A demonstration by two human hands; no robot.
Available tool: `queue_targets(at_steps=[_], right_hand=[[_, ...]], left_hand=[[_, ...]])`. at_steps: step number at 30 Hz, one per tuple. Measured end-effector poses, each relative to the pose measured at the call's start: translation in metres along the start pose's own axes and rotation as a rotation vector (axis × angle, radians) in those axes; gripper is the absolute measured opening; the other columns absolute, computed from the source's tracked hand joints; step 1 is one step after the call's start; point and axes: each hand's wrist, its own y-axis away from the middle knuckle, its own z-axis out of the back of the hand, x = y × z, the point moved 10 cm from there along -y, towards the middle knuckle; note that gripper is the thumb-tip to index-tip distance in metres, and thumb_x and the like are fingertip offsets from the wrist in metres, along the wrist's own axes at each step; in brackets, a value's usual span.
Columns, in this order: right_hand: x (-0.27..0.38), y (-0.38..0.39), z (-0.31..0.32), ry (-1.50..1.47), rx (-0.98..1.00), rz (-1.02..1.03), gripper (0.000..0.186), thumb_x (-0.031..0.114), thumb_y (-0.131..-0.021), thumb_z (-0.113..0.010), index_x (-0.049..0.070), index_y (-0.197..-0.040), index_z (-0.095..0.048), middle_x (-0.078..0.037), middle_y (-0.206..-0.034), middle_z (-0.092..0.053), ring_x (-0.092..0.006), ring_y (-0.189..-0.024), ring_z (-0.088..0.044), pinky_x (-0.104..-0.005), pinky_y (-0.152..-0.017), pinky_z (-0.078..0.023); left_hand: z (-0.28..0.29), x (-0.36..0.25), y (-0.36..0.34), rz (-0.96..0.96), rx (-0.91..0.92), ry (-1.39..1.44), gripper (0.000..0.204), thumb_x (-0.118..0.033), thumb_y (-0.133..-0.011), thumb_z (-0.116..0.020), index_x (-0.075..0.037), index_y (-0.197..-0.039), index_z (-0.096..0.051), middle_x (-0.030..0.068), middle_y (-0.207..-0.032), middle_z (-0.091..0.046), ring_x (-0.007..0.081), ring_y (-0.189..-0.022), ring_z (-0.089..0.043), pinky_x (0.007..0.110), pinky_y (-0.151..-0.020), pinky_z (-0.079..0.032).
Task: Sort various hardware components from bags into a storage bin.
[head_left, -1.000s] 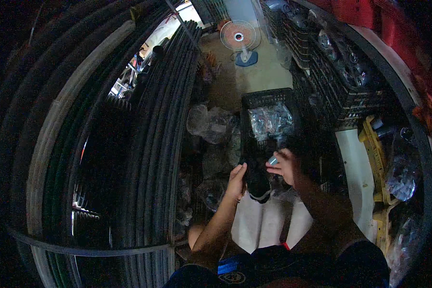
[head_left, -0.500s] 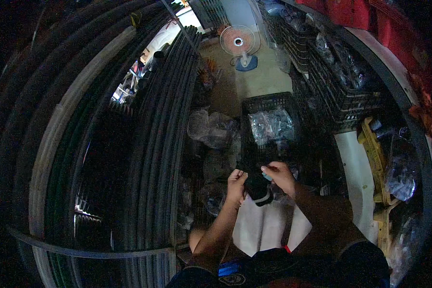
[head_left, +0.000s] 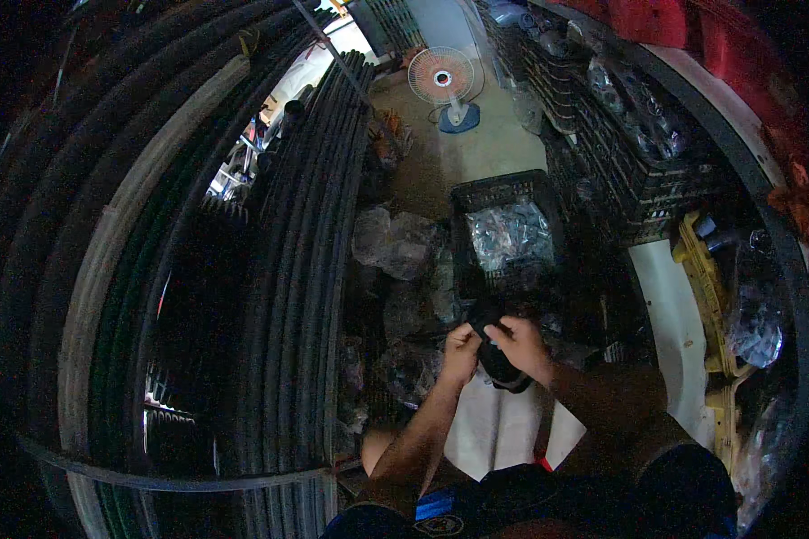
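Note:
Between my hands is a black, rounded object [head_left: 502, 366], too dark to tell its kind. My left hand [head_left: 459, 352] pinches its upper left edge with thumb and fingers closed. On the other side, my right hand [head_left: 521, 347] has its fingers closed on the top of the same object, the thumb near the left fingertips. Just beyond the hands stands a black plastic crate [head_left: 461, 192], with clear plastic bags [head_left: 511, 235] of small items inside. The white surface [head_left: 494, 427] lies below the object, close to my body.
Long dark pipes [head_left: 288, 269] fill a rack on the left, with a metal bar [head_left: 198, 482] across it. Stacked black crates [head_left: 638, 193] line the right, near a yellow plastic piece [head_left: 706, 296]. A fan [head_left: 441, 79] stands ahead; bagged goods [head_left: 391, 241] lie left of the crate.
Both hands have moved slightly to the right and closer together over the black object. The small light-blue piece seen at my right fingertips no longer shows.

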Motion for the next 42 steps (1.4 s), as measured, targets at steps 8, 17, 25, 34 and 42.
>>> queue_targets(at_steps=[8,17,25,34,42], right_hand=[[-0.025,-0.010,0.019,-0.093,-0.195,-0.153,0.028,0.023,-0.088,-0.070,0.001,-0.077,-0.058,-0.004,-0.069,-0.059,-0.0100,-0.063,-0.056,-0.0280,-0.049,-0.043],[-0.094,0.023,-0.048,-0.612,0.167,-0.556,0.015,0.015,-0.093,-0.061,0.005,-0.104,-0.061,-0.006,-0.093,-0.065,-0.0173,-0.076,-0.063,-0.0315,-0.065,-0.054],[-0.067,0.016,-0.052,-0.301,0.396,-0.165,0.027,0.011,-0.088,-0.068,0.002,-0.112,-0.060,-0.010,-0.110,-0.062,-0.0199,-0.097,-0.061,-0.0334,-0.086,-0.051],[-0.021,0.006,-0.035,-0.230,0.270,-0.027,0.032,0.007,-0.086,-0.070,-0.001,-0.115,-0.058,-0.009,-0.107,-0.063,-0.0152,-0.095,-0.060,-0.0292,-0.083,-0.049],[-0.015,0.008,-0.037,-0.320,0.247,-0.069,0.030,0.003,-0.088,-0.066,-0.001,-0.116,-0.059,-0.006,-0.100,-0.065,-0.0122,-0.089,-0.062,-0.0262,-0.079,-0.050]], left_hand=[[0.024,-0.012,-0.009,-0.198,-0.119,0.222,0.016,0.003,-0.089,-0.051,-0.001,-0.095,-0.066,0.0007,-0.085,-0.064,0.0090,-0.074,-0.059,0.025,-0.068,-0.049],[-0.003,-0.082,0.013,-0.578,-0.125,-0.639,0.009,-0.001,-0.086,-0.060,0.001,-0.079,-0.055,0.0054,-0.074,-0.051,0.0126,-0.067,-0.050,0.025,-0.060,-0.039],[-0.009,-0.063,0.007,-0.602,-0.099,-0.719,0.016,-0.013,-0.093,-0.056,0.002,-0.092,-0.061,0.0158,-0.086,-0.056,0.0224,-0.075,-0.057,0.033,-0.069,-0.046],[0.040,-0.022,-0.006,-0.316,-0.360,-0.407,0.037,-0.027,-0.100,-0.047,0.003,-0.081,-0.058,0.0067,-0.067,-0.057,0.0195,-0.071,-0.055,0.034,-0.068,-0.045],[0.040,-0.037,-0.006,-0.559,-0.421,-0.420,0.020,-0.020,-0.098,-0.049,-0.001,-0.095,-0.057,0.0133,-0.095,-0.053,0.0265,-0.096,-0.047,0.037,-0.087,-0.038]])
